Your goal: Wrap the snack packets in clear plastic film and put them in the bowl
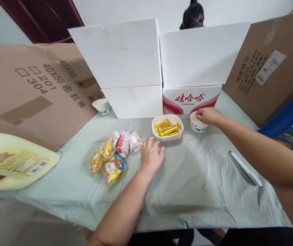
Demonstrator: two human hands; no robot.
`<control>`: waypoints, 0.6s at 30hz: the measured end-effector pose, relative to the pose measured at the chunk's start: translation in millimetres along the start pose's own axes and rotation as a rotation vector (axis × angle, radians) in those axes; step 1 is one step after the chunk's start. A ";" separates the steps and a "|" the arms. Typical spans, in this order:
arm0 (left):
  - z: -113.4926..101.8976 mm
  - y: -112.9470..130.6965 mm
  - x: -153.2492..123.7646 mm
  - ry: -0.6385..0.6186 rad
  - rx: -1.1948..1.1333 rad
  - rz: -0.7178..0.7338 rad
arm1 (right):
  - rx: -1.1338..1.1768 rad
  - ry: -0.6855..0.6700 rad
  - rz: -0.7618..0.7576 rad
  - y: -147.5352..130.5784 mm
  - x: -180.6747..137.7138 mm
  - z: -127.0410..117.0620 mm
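My right hand [208, 116] is at the rim of a white paper cup [198, 127] with a blue-green print, its fingers closed over the edge and partly inside the opening. My left hand [151, 153] hovers over or rests on the cloth with its fingers spread, holding nothing. Just beyond it stands a white plastic bowl [168, 138] holding yellow-wrapped snack sticks [169, 129]. Left of that hand lies a group of packaged snacks: a clear-wrapped pale one [135, 141], a red-and-white one [122, 145] and several yellow packs [114, 169].
White boxes [133, 58] form a wall at the back, with a person's head [192, 16] behind. Another paper cup [102, 107] stands at back left. Cardboard panels [33, 78] flank the table. A white box cutter [245, 168], a blue jug [287, 119] and a pale yellow jug [18, 160] lie nearby.
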State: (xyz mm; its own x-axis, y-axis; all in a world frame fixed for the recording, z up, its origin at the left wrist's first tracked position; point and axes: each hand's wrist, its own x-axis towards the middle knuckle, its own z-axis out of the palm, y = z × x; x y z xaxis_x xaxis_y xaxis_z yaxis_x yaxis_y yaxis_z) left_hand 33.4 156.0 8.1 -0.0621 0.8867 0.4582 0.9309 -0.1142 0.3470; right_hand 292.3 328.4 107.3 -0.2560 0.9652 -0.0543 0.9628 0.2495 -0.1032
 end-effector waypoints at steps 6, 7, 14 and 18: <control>-10.5 -29.8 16.7 -0.064 0.273 -0.374 | 0.112 0.100 -0.007 46.6 -101.3 28.2; -10.7 -31.3 17.9 -0.092 0.295 -0.386 | 0.077 0.107 0.036 55.8 -115.3 36.9; -14.5 -38.2 20.9 -0.061 0.379 -0.428 | -0.033 0.081 0.312 78.0 -163.5 90.8; -20.5 -36.9 18.3 -0.147 0.381 -0.315 | 0.014 0.215 0.258 73.3 -168.1 111.2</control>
State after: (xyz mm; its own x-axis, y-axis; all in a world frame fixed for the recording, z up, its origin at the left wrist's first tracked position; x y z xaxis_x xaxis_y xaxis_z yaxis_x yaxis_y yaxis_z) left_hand -9.4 167.3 20.4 -0.3345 0.9086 0.2499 0.9421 0.3155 0.1141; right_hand 396.3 175.7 -1.5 0.0215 0.9913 0.1301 0.9919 -0.0048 -0.1271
